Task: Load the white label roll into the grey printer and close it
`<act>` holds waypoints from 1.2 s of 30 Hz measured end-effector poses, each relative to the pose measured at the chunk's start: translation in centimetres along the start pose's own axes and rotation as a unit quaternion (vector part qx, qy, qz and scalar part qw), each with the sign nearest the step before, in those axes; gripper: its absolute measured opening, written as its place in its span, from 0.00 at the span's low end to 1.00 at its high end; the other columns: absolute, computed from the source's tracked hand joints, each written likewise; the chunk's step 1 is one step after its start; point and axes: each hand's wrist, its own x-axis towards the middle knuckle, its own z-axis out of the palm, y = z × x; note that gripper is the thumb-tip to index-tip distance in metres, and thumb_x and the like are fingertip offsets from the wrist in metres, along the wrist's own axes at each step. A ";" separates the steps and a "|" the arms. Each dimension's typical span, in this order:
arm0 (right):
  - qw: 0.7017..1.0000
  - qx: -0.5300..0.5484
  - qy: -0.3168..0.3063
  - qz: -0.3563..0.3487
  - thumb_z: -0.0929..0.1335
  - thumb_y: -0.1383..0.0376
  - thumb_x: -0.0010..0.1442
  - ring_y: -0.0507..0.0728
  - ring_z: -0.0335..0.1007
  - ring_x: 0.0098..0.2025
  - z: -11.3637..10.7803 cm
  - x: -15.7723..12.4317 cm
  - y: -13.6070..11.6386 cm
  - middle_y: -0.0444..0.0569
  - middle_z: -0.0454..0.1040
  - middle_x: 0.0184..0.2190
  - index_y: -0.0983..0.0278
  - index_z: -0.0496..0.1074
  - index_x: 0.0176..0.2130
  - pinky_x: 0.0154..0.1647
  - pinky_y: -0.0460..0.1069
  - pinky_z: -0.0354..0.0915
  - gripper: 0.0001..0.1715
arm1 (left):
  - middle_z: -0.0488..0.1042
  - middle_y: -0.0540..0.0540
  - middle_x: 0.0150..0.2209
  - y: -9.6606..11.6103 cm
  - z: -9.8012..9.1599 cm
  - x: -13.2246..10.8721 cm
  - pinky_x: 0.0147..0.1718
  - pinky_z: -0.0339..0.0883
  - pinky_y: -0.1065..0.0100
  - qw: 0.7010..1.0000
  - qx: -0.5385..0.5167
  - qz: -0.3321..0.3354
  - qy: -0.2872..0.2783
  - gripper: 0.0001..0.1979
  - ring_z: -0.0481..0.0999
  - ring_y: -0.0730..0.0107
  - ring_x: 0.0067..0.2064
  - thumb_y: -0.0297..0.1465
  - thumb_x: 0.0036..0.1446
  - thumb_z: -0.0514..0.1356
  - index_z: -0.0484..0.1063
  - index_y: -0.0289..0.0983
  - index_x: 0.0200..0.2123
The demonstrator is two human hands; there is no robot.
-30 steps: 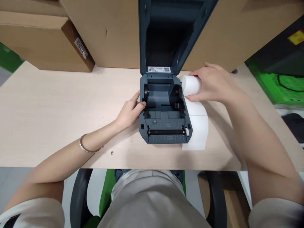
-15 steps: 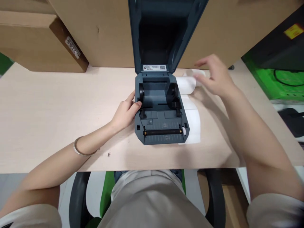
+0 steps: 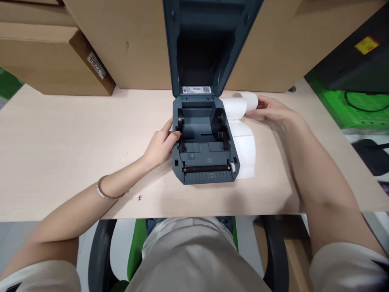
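Observation:
A dark grey-blue label printer (image 3: 203, 156) sits on the table with its lid (image 3: 209, 48) raised. Its roll bay holds no roll, and the black roller shows near the front. My left hand (image 3: 162, 144) grips the printer's left side, thumb on the top edge and fingers down the outer wall. Right of the printer lies a white label roll (image 3: 237, 107), with a strip of labels (image 3: 245, 154) unrolled toward me and partly hidden by the printer. My right hand (image 3: 272, 109) is closed on the roll's right end, its fingertips partly hidden.
Cardboard boxes (image 3: 57, 61) stand at the back left, and a large cardboard panel (image 3: 139, 48) rises behind the printer. A green surface with a black cable (image 3: 361, 108) is at the far right. The table's front edge (image 3: 194, 215) lies close to my body.
My right hand has come down from above the label roll and closed on its right end. My left hand stays on the printer, which looks nearly unmoved.

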 end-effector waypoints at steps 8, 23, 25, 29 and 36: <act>0.992 0.041 0.091 0.076 0.80 0.43 0.51 0.58 0.73 0.42 0.1 0.1 2.7 0.57 0.84 0.45 0.62 0.79 0.48 0.42 0.55 0.73 0.34 | 0.69 0.53 0.23 -0.1 0.0 0.0 0.38 0.67 0.65 1.000 -0.003 -0.004 -0.004 0.34 0.72 0.63 0.33 0.38 0.64 0.52 0.66 0.34 0.71; 0.988 -0.024 0.101 -0.116 0.77 0.48 0.56 0.68 0.77 0.63 2.4 -0.7 -13.3 0.48 0.81 0.59 0.55 0.80 0.53 0.68 0.64 0.71 0.29 | 0.71 0.53 0.24 0.2 0.1 0.0 0.37 0.65 0.65 1.000 0.000 -0.003 -0.006 0.32 0.72 0.64 0.32 0.39 0.64 0.52 0.68 0.34 0.68; 0.988 -0.054 0.095 -0.108 0.75 0.48 0.59 0.70 0.77 0.62 3.6 -0.6 -14.8 0.46 0.81 0.58 0.53 0.81 0.53 0.68 0.65 0.71 0.25 | 0.71 0.53 0.24 0.2 0.0 0.0 0.36 0.65 0.65 1.000 0.003 -0.005 -0.008 0.32 0.72 0.64 0.31 0.39 0.64 0.52 0.67 0.33 0.69; 0.982 -0.092 0.134 -0.092 0.72 0.46 0.62 0.72 0.77 0.60 4.3 -1.3 -14.8 0.48 0.82 0.55 0.54 0.80 0.55 0.63 0.68 0.74 0.26 | 0.72 0.53 0.24 0.1 0.0 -0.1 0.38 0.65 0.65 1.000 0.002 -0.005 -0.014 0.35 0.73 0.64 0.32 0.40 0.64 0.52 0.65 0.33 0.70; 0.964 -0.123 0.155 -0.179 0.73 0.45 0.60 0.73 0.78 0.58 4.5 -4.3 -14.9 0.51 0.81 0.54 0.53 0.79 0.53 0.58 0.68 0.74 0.27 | 0.74 0.51 0.27 0.0 0.1 0.0 0.39 0.66 0.65 1.000 0.006 0.000 -0.006 0.34 0.75 0.62 0.35 0.42 0.63 0.52 0.68 0.33 0.69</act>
